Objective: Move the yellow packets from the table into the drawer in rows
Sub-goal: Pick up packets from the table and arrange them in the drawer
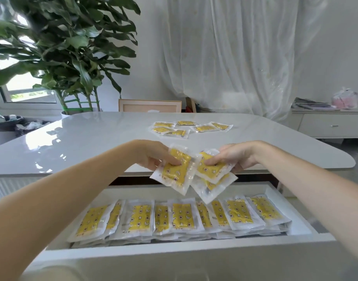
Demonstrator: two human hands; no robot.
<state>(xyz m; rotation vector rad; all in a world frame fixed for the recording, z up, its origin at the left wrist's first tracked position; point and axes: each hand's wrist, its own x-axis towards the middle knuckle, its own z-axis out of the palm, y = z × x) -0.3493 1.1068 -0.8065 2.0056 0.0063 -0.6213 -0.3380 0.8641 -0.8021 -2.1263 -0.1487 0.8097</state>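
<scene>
Closest to you, the open drawer (pixel 174 248) already carries a row of packets (pixel 180 216) laid side by side across its width, overlapping like shingles, with more stacked beneath. Above it, just past the counter (pixel 93 134) edge, your left hand (pixel 153 157) pinches a single packet (pixel 174 173), thumb on the yellow face and fingers behind. Your right hand (pixel 235 157) pinches a pair of packets (pixel 210 171), 1 lying under the other. The 2 loads overlap at their inner edges. A scatter of loose packets (pixel 190 127) lies further back on the counter, well apart from your hands.

These look light, thin and floppy, and the glossy clear wrap will probably slide against itself. Grip over the padded yellow middle rather than the clear sealed border, which would likely bend and let the packet droop. Keep your thumb pressing through both layers of the pair, or the lower 1 may slip out. Nothing here looks fragile, so a firm pinch should do no harm.
</scene>
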